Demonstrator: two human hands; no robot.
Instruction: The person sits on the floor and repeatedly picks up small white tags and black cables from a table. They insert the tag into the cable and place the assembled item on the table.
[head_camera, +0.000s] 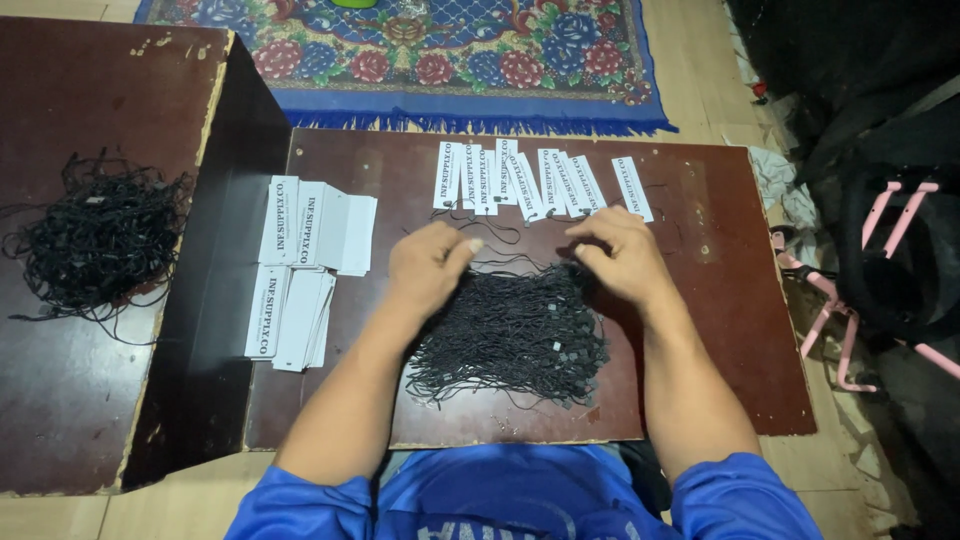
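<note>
Both hands sit at the far edge of a pile of black strings (510, 335) in the middle of a low brown table (720, 330). The left hand (428, 265) is curled, thumb and forefinger pinched together – it looks to be on a string end, too thin to confirm. The right hand (620, 255) is bent over the top right of the pile, fingers drawn in; what it grips cannot be told.

Just beyond the hands, a row of white tags (535, 183) lies fanned along the table's far side, some with loose strings trailing toward the pile. Two stacks of the same white tags (305, 265) sit at the table's left edge.

On a higher brown surface (60, 400) to the left – a second, tangled heap of black strings (95, 235). A patterned rug (440, 50) lies on the floor past the table.
</note>
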